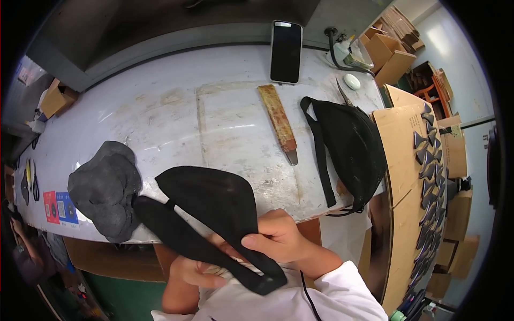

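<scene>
A black, soft-looking sheet piece [214, 192] with a broad curved panel and a long strap-like arm is held up over the table's near edge; it resembles a shoe upper, though its kind is not certain. My right hand [278, 238] grips its right side, thumb on top and fingers behind. Under the strap part, my left hand [193, 273] has curled fingers close to the lower edge; the strap partly hides them, and their hold cannot be made out. Left of the piece lies a heap of dark grey, rounded soft pieces [104, 190].
A tape-wrapped flat knife [277, 120] lies mid-table, beside a black waist bag [350, 144]. A phone [286, 52] leans at the back. Near it sits a small white oval object [352, 81]. Dark small parts cover a cardboard sheet [399, 160] at the right. Another person works far left.
</scene>
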Demonstrator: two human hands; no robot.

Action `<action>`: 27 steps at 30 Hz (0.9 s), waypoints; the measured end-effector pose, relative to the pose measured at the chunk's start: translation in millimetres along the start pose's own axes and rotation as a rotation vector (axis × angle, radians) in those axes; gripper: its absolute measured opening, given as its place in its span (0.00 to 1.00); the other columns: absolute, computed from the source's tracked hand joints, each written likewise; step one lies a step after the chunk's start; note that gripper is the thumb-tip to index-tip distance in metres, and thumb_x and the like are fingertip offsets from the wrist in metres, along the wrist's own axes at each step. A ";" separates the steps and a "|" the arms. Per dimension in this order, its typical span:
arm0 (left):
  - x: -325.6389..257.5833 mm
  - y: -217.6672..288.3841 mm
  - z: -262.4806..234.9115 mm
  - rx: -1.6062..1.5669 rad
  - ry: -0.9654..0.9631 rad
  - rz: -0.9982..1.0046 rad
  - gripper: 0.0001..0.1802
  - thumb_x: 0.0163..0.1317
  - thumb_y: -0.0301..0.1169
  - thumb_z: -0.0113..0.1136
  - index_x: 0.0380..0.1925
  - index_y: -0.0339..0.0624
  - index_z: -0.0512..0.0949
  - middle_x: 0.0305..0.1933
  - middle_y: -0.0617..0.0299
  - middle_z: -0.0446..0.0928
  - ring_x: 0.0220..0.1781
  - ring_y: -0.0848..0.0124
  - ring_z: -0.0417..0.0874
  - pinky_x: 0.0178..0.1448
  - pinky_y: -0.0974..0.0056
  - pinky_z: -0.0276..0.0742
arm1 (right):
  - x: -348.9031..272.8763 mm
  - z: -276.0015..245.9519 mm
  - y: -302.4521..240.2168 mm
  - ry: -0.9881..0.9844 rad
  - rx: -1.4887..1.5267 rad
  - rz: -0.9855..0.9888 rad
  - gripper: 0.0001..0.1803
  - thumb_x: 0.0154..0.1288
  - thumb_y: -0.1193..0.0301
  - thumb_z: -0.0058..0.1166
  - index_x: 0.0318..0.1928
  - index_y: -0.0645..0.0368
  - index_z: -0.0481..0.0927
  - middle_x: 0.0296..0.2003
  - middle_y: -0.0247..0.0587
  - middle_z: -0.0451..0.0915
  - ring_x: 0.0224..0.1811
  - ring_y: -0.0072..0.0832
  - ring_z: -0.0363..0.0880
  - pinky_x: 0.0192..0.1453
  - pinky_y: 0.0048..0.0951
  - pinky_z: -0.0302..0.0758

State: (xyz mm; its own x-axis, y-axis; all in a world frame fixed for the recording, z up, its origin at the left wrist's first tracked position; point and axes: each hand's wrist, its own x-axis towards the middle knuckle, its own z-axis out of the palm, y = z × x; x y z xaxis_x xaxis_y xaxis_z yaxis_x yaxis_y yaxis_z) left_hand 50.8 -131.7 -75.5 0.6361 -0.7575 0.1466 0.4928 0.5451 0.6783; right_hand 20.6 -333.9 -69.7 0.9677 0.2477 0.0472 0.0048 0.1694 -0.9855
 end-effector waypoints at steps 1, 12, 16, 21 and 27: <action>-14.4 -3.3 -2.3 0.098 0.042 -0.110 0.36 0.56 0.22 0.62 0.65 0.25 0.61 0.45 0.53 0.81 0.55 0.65 0.79 0.61 0.61 0.72 | 5.2 1.8 -3.5 0.022 -0.093 -0.061 0.13 0.73 0.69 0.52 0.35 0.65 0.82 0.20 0.34 0.80 0.19 0.16 0.74 0.24 0.22 0.70; -6.3 1.9 17.3 0.397 0.736 0.201 0.37 0.71 0.31 0.51 0.71 0.32 0.44 0.42 0.43 0.81 0.45 0.55 0.84 0.52 0.53 0.80 | -0.3 1.7 11.0 0.146 0.511 0.092 0.17 0.70 0.67 0.55 0.52 0.64 0.72 0.54 0.45 0.73 0.45 0.23 0.77 0.46 0.24 0.75; -9.2 4.5 23.0 0.523 0.726 0.215 0.36 0.70 0.31 0.50 0.71 0.32 0.44 0.43 0.44 0.82 0.45 0.56 0.84 0.52 0.54 0.80 | 1.9 5.1 0.8 0.046 0.027 0.047 0.13 0.62 0.72 0.65 0.43 0.65 0.77 0.43 0.46 0.80 0.41 0.23 0.80 0.36 0.21 0.75; -13.1 2.6 45.5 0.686 0.807 0.148 0.35 0.70 0.31 0.50 0.71 0.32 0.46 0.41 0.47 0.82 0.37 0.64 0.84 0.40 0.63 0.82 | 10.6 7.1 -7.7 0.106 -0.128 0.242 0.12 0.55 0.75 0.71 0.30 0.65 0.77 0.29 0.39 0.82 0.30 0.17 0.79 0.36 0.23 0.77; -14.8 4.9 43.8 0.549 0.906 0.134 0.36 0.70 0.35 0.50 0.72 0.35 0.47 0.38 0.48 0.82 0.26 0.69 0.83 0.20 0.73 0.76 | -6.2 20.6 16.6 0.212 0.235 0.045 0.23 0.57 0.83 0.67 0.49 0.64 0.69 0.37 0.44 0.83 0.34 0.19 0.81 0.36 0.20 0.77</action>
State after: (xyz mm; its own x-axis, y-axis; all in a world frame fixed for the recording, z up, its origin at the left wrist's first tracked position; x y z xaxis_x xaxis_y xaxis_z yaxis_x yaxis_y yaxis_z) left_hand 17.8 -133.5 -42.8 0.9808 -0.0307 -0.1924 0.1946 0.1966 0.9610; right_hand 9.5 -313.0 -83.0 0.9967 0.0596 -0.0549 -0.0737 0.3844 -0.9202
